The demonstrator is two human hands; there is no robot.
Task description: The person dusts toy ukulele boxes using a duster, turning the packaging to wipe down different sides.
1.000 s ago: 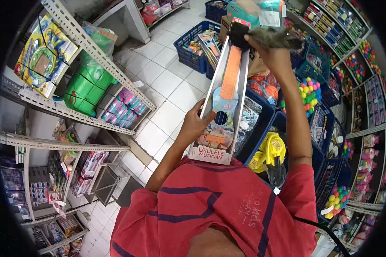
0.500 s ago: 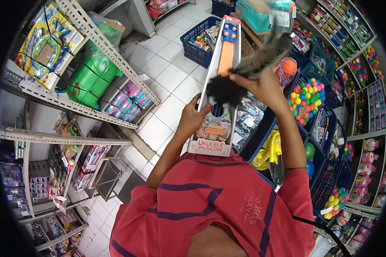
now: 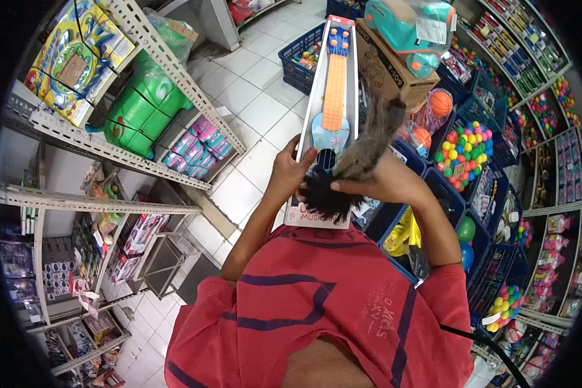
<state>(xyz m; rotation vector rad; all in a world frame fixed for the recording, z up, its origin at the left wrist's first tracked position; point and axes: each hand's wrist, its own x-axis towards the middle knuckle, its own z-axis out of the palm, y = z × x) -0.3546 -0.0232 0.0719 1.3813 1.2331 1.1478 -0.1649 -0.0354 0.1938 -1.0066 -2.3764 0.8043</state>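
Note:
A long white box with a toy ukulele in it, blue body and orange neck, stands out in front of my chest. My left hand grips the box by its left edge, thumb over the front. In my right hand is a fluffy duster, grey-brown and black; its black end lies over the lower part of the box and hides some of the red lettering. The ukulele's head, with orange pegs, points away from me.
Metal shelving with a green wrapped toy rises at the left. Blue crates stand at the right, some with colourful balls. A cardboard box lies beyond my right hand, under a teal wrapped item.
The duster in my right hand has moved down along the box, from the ukulele's head to the lower end. My left hand still holds the box, whose far end is now uncovered.

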